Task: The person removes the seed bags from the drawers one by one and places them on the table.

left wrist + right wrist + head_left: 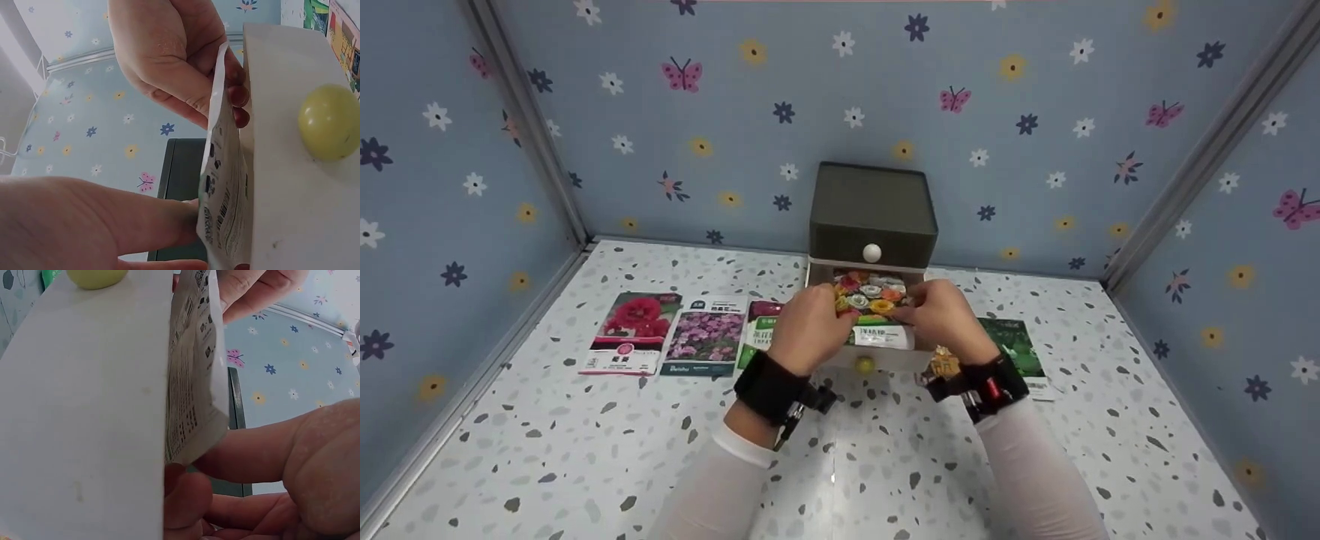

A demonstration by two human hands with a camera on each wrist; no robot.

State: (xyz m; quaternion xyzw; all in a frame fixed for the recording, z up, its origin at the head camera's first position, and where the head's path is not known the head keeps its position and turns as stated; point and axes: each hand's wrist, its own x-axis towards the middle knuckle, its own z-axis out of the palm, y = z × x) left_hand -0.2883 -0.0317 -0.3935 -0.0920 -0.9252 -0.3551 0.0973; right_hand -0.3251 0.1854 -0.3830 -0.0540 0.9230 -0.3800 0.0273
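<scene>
While the open lower drawer [898, 363] juts from the small chest [874, 195], the flower packet [871, 306] is right there at its mouth, and it's a two-sided hold! Left grip [814, 324] pinches one side edge, right grip [949, 315] pinches the other. Blooms face up, the near edge stands above the drawer's front, and the wrist views catch the printed back; how deep the far end reaches, can't tell from here. Looks like the step in hand is fitting this packet into the drawer. Next move, I'd say, calls for lowering that near edge with both sides level, fingertips clear of the rim, then an even release; a corner could snag on the front. Out on the speckled surface [870, 457], a red packet [631, 334] and a purple packet [705, 337] lie left, a green packet [1014, 349] right!
</scene>
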